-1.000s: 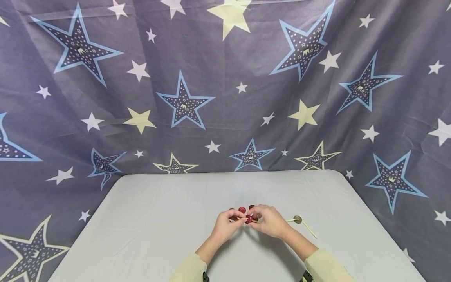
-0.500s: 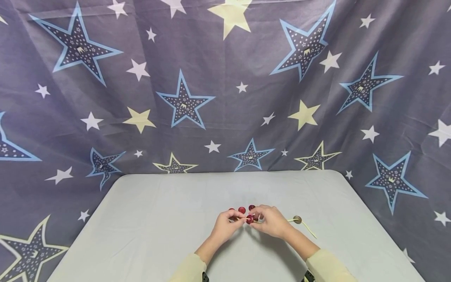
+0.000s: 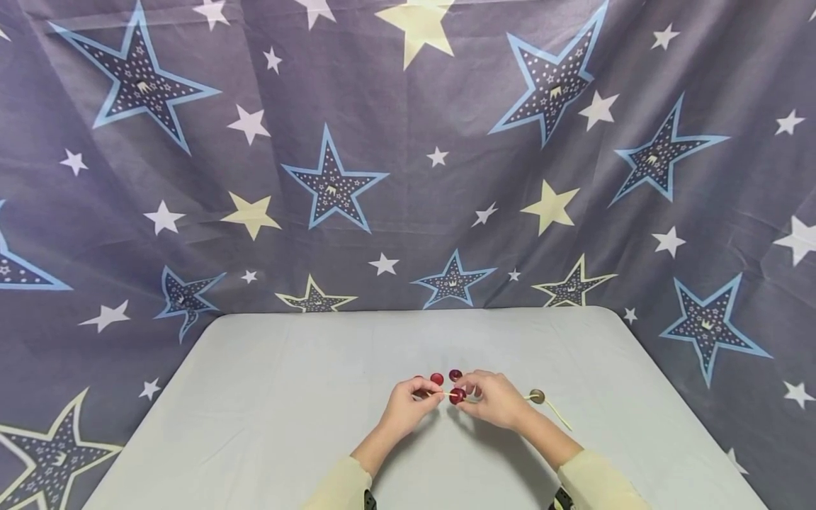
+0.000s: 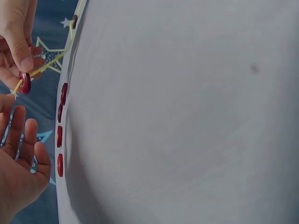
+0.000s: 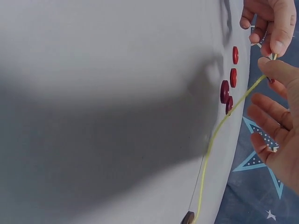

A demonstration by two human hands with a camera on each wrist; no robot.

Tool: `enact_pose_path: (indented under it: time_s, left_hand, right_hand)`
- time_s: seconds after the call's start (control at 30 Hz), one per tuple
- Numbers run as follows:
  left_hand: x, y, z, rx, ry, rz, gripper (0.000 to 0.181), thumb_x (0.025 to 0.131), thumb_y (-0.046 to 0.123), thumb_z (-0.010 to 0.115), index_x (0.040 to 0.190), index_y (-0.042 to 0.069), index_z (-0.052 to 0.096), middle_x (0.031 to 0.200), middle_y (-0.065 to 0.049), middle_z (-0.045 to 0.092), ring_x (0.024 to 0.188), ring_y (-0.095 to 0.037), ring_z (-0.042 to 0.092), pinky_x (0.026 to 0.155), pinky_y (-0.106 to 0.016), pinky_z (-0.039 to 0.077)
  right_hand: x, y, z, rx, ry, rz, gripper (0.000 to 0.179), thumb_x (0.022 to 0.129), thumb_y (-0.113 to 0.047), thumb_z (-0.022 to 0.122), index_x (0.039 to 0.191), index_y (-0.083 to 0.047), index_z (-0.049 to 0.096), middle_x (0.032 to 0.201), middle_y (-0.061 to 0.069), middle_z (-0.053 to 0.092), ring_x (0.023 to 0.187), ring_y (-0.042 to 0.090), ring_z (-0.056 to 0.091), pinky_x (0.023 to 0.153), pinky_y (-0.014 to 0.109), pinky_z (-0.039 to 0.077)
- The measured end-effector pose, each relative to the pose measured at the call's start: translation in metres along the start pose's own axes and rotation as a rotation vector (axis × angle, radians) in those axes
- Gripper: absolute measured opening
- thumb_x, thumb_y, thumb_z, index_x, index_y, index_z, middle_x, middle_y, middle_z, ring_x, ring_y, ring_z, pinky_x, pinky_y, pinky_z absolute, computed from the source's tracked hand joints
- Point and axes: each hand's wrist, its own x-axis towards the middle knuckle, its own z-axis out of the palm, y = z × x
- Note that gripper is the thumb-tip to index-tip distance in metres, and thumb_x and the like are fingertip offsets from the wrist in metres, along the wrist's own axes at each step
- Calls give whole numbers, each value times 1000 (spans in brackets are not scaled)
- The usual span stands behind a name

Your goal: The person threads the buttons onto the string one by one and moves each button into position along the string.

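My left hand (image 3: 406, 409) pinches the end of a yellow cord (image 5: 211, 140) between thumb and forefinger. A dark red button (image 4: 25, 83), threaded on that cord, is held at its edge by the thumb and fingers of my right hand (image 3: 494, 402). A short stretch of cord runs between the button and my left fingertips. Past the right hand, the cord drops to the table and through a brown button (image 3: 537, 396), its loose tail lying beyond. In the left wrist view, the other fingers of the left hand are spread.
Several loose buttons lie on the white table (image 3: 287, 411) just beyond my hands, among them a bright red button (image 3: 436, 379) and a dark red button (image 3: 455, 375). A grey curtain (image 3: 408, 241) printed with stars hangs behind the table and at both sides.
My right hand has shifted slightly right with the dark red button, and more cord now shows between it and my left fingertips. The left hand has barely moved.
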Motion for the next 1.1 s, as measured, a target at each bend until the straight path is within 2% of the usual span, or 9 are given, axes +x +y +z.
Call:
enact_pose_path:
  time_s: [0.37,0.6,0.87,1.1]
  left_hand:
    - [3,2,0,-10,13,9,7,81,13,71,84,7,70,80,-9,68,69,-2,54,61,-16,44]
    - [3,6,3,-6,-1,-12,8,81,5,69,86,-2,69,84,-19,67,71,-13,55,59,-16,43]
    - [1,4,1,-6,0,-5,9,81,14,72,85,7,70,82,-9,68,71,-4,54,61,-17,45]
    - [1,0,-1,-24,4,14,9,80,15,72,84,6,70,80,-9,68,71,-5,55,62,-18,45]
  right_hand:
    - [-1,3,-5,-15,-25,38,24,75,-21,76,97,-12,68,81,0,65,68,12,58,61,19,43]
    - [-4,5,-7,-25,-26,39,25,74,-21,76,97,-12,69,80,-2,64,67,10,57,60,18,43]
    - [-6,7,-6,-30,-26,56,24,74,-22,76,95,-14,68,78,-2,63,67,10,57,60,18,43]
    - [-8,8,-5,-32,-27,61,23,74,-22,77,95,-15,69,78,-2,63,66,8,56,59,18,43]
